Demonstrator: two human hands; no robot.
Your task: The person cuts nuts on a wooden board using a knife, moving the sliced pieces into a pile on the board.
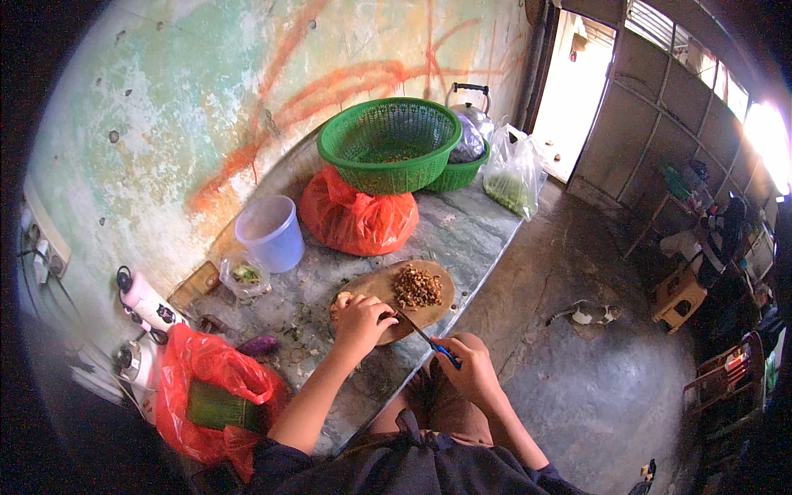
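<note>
A round wooden chopping board (371,281) lies on the stone-topped table near its front edge. Chopped brown food (417,286) is heaped on the board's right half. My left hand (365,318) rests on the left half, its curled fingers holding pale brown food (339,303) that they partly hide. In my right hand (467,365) is a knife (416,325) with a blue handle. Its blade crosses the board's front rim, and the tip is beside my left fingertips.
Behind the board stand a red plastic bag (365,216), a green basket (390,161) and a bluish bucket (270,238). An eggplant (258,345) and an open red bag (210,365) are at left. A clear bag of greens (512,185) sits far right. A cat (588,314) lies on the floor.
</note>
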